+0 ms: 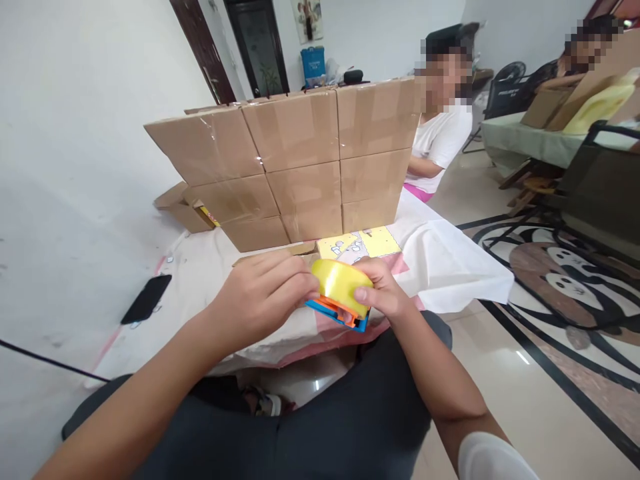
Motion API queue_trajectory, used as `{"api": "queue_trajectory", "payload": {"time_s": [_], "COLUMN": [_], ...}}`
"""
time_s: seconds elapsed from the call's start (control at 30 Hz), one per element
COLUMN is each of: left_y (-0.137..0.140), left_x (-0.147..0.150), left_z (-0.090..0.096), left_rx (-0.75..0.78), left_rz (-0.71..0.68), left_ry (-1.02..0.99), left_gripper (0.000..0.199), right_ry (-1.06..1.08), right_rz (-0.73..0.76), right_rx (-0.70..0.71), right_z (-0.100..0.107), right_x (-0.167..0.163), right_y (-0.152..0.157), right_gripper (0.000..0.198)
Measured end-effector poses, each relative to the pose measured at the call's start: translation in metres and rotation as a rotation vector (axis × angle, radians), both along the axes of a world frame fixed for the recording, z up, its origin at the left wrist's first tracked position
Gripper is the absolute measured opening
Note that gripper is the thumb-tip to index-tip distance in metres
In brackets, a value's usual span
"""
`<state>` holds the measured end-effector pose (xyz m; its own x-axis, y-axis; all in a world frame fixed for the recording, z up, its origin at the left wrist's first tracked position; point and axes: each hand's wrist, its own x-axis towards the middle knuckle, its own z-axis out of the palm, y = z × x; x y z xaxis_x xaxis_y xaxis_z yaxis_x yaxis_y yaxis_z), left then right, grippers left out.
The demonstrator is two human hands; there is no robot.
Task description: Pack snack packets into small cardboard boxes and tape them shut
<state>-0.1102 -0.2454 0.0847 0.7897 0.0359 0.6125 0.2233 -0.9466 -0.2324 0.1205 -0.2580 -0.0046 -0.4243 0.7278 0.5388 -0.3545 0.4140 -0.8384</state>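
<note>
A tape dispenser (333, 312) with a blue and orange body and a roll of yellowish tape (336, 283) is held just above the near edge of the table. My right hand (384, 288) grips its right side, the thumb pressed on the roll. On the left, my left hand (270, 293) has its fingers bent together against the roll and the dispenser's left end; whether they pinch the tape's loose end is hidden. Behind my hands lies a flat yellow printed piece (373, 244) with cartoon drawings, beside a brown cardboard flap (303, 249) partly covered by my left hand.
Taped cardboard boxes (303, 137) form a wall across the table, with an opened box (185, 207) to their left. A black phone (147, 299) lies on the white tablecloth (450, 260) near the wall. One person (443, 143) sits behind the boxes, another at a table further right.
</note>
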Motion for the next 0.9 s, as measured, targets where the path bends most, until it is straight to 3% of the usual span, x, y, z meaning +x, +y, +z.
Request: {"api": "queue_trajectory", "payload": {"time_s": [0.1, 0.3, 0.43, 0.57, 0.7, 0.9], "left_y": [-0.001, 0.011, 0.009, -0.001, -0.002, 0.006], "left_x": [0.006, 0.008, 0.005, 0.010, 0.014, 0.014], "left_z": [-0.003, -0.009, -0.006, 0.000, -0.001, -0.023], "left_rx": [-0.041, -0.309, -0.409, -0.570, -0.799, -0.919], "left_rz": [0.008, 0.045, -0.100, -0.223, -0.280, -0.270], "left_ry": [-0.005, -0.082, -0.090, 0.033, 0.113, -0.070], "left_gripper": [0.016, 0.021, 0.015, 0.043, 0.040, 0.020], "right_ry": [0.040, 0.108, 0.223, 0.199, 0.123, 0.166], "right_rz": [0.024, 0.098, 0.209, 0.388, 0.379, 0.507], "right_rx": [0.011, -0.028, -0.010, -0.205, -0.349, -0.249], "right_z": [0.000, 0.003, -0.001, -0.012, -0.020, -0.025], "right_x": [0.000, 0.003, 0.004, 0.000, -0.011, -0.014], "right_y": [-0.002, -0.009, -0.006, -0.003, -0.002, 0.018], "right_gripper": [0.028, 0.034, 0.037, 0.050, 0.064, 0.080]}}
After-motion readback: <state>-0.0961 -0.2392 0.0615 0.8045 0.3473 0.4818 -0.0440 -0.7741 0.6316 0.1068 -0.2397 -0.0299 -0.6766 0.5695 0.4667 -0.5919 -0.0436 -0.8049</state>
